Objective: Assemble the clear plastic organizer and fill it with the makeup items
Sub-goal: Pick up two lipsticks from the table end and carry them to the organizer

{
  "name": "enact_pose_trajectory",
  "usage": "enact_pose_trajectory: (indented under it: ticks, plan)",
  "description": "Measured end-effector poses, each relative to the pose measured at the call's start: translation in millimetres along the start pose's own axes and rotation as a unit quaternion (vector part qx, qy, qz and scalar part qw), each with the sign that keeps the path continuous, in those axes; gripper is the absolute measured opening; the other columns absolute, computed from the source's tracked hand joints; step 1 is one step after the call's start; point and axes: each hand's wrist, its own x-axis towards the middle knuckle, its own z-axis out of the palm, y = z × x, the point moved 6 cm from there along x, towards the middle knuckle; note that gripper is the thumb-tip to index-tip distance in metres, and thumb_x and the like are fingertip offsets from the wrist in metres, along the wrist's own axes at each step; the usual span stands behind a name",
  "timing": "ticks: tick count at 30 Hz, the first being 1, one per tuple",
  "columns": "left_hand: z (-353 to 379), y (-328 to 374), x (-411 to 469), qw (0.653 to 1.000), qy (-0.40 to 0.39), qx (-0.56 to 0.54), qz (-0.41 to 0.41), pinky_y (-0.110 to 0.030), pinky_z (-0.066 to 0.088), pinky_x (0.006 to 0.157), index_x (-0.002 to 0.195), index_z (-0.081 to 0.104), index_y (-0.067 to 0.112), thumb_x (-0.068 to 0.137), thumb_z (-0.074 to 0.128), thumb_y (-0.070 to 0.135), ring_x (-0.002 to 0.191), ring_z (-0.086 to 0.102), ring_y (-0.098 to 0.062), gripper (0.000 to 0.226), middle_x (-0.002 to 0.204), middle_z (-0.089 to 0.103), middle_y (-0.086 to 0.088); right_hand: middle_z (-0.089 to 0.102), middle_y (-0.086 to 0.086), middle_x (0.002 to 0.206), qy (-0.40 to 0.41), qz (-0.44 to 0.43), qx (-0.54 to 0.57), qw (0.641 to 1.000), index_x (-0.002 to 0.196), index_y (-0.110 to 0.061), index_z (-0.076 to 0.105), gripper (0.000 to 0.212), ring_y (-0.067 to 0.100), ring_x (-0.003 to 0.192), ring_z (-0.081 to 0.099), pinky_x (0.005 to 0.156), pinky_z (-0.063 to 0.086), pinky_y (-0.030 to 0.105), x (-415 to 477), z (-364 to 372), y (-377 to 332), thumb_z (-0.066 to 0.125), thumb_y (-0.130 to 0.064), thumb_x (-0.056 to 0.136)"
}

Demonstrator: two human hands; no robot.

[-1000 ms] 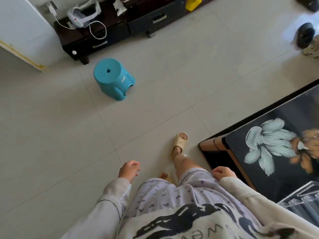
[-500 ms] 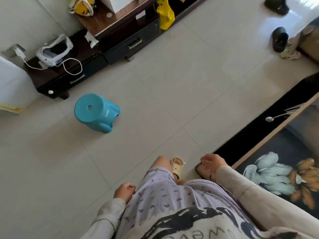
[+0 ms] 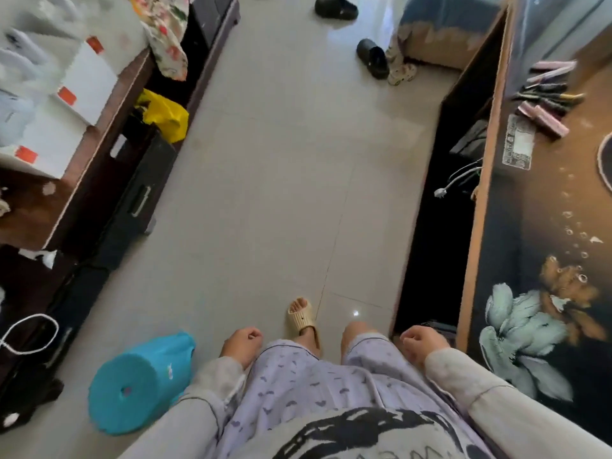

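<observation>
We find the makeup items (image 3: 546, 94) far up on the right, lying flat in a loose bunch on the table (image 3: 516, 226), near its left edge. The dark pencils run roughly left to right, their right ends slightly raised in the view. The pink sticks (image 3: 543, 119) below them slant down to the right. Blur hides which end is the tip.

On the left stands a dark wood cabinet (image 3: 99, 180) with white boxes (image 3: 82, 91) on top, a floral cloth (image 3: 165, 31) draped over its edge and a yellow bag (image 3: 164, 115) on a lower shelf. A teal plastic stool (image 3: 139, 382) sits on the tiled floor (image 3: 281, 193) just beside the left leg. Between cabinet and table the floor runs open up to two black clogs (image 3: 372, 58).

The left hand (image 3: 243, 342) hangs by the thigh, fingers loosely curled, holding nothing. One foot in a beige slipper (image 3: 301, 318) points forward. The right hand (image 3: 420, 342) hangs the same way — loosely curled, empty — near the table's corner and well apart from the makeup.
</observation>
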Motion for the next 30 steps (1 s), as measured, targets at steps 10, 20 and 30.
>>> enact_pose_trajectory:
  ticks: [10, 20, 30]
  plan:
    - [-76.3, 180.3, 59.8, 0.988, -0.033, 0.054, 0.137, -0.018, 0.032, 0.046, 0.089, 0.053, 0.009, 0.089, 0.044, -0.003, 0.051, 0.045, -0.014, 0.015, 0.07, 0.053, -0.005, 0.067, 0.018, 0.111, 0.032, 0.117, 0.167, 0.979, 0.101, -0.001, 0.068, 0.021, 0.021, 0.087, 0.052, 0.077, 0.038, 0.026, 2.3, -2.2, -8.0, 0.052, -0.008, 0.089]
    - [-58.5, 228.6, 94.0, 0.982, -0.08, 0.157, 0.06, -0.021, 0.037, 0.048, 0.092, 0.062, 0.008, 0.088, 0.046, 0.001, 0.052, 0.051, -0.012, 0.017, 0.075, 0.057, -0.008, 0.067, 0.014, 0.114, 0.017, 0.091, 0.118, 0.989, 0.107, -0.008, 0.067, 0.025, 0.028, 0.108, 0.059, 0.082, 0.044, 0.025, 74.0, -98.1, -87.1, 0.049, -0.01, 0.09]
    - [-74.8, 347.2, 126.2, 0.967, -0.049, 0.242, 0.064, -0.028, 0.042, 0.094, 0.113, 0.063, 0.003, 0.092, 0.047, 0.011, 0.101, 0.055, -0.023, 0.027, 0.122, 0.063, -0.013, 0.056, 0.01, 0.089, 0.058, 0.016, 0.226, 0.972, 0.111, 0.0, 0.061, 0.025, 0.021, 0.081, 0.053, 0.068, 0.041, 0.026, 133.8, -232.6, -147.9, 0.047, -0.006, 0.091]
